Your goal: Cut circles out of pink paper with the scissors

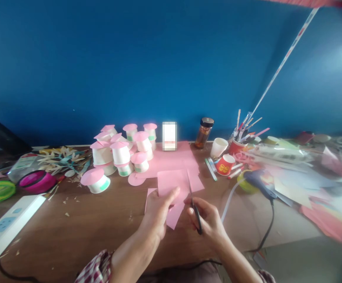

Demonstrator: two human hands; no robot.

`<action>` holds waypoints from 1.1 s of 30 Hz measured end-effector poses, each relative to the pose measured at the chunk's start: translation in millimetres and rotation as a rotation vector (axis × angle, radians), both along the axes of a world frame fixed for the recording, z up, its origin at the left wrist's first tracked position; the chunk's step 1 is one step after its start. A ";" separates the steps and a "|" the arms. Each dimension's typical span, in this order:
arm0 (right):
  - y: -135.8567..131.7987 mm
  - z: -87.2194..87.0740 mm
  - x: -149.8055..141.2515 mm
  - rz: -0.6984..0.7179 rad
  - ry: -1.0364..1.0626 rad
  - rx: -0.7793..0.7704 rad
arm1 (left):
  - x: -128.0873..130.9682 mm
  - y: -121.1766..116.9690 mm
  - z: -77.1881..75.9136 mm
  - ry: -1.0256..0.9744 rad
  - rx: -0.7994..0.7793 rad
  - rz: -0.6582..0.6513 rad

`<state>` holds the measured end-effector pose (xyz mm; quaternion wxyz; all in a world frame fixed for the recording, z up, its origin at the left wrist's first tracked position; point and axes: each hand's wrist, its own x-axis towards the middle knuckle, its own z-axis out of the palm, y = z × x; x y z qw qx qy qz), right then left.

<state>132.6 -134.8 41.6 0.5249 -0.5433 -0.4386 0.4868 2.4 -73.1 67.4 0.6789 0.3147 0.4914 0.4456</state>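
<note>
A pink sheet (172, 181) is up in front of the person, above the near middle of the brown table (106, 232). The left hand (159, 210) grasps its near edge, thumb pressed on top. The right hand (207, 218) has its fingers curled around the dark handles of the scissors (195, 213), whose blades point far, along the sheet's right side; whether they are biting into the paper I cannot tell. A smaller pink piece (175, 217) shows below, between the 2 hands.

Just beyond lie larger pink sheets (175, 159), with 1 pink disc (137, 179) at their left. Farther left, white cups topped with pink discs (120, 153) stand grouped, some stacked; 1 more capped cup (100, 185) sits nearer.

To the far right are a dark-lidded jar (203, 135), a white paper cup (218, 148) and a red cup (225, 164). A blue corded tool (259, 182) lies nearer. At the near left rests a white power strip (8, 228).
</note>
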 end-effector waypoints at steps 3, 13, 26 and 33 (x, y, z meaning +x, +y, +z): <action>-0.8 0.1 1.1 0.008 -0.001 0.000 | -0.5 0.7 0.7 0.011 -0.003 0.002; 0.0 1.5 1.7 -0.005 0.015 0.024 | -1.9 -3.5 2.3 -0.074 -0.016 -0.106; -1.1 -4.7 -6.3 -0.038 0.026 0.034 | 2.7 -7.2 -7.4 -0.251 -0.057 0.132; -0.4 -14.9 -15.8 -0.019 0.055 0.074 | 12.2 -14.1 -8.3 -0.142 -0.103 0.184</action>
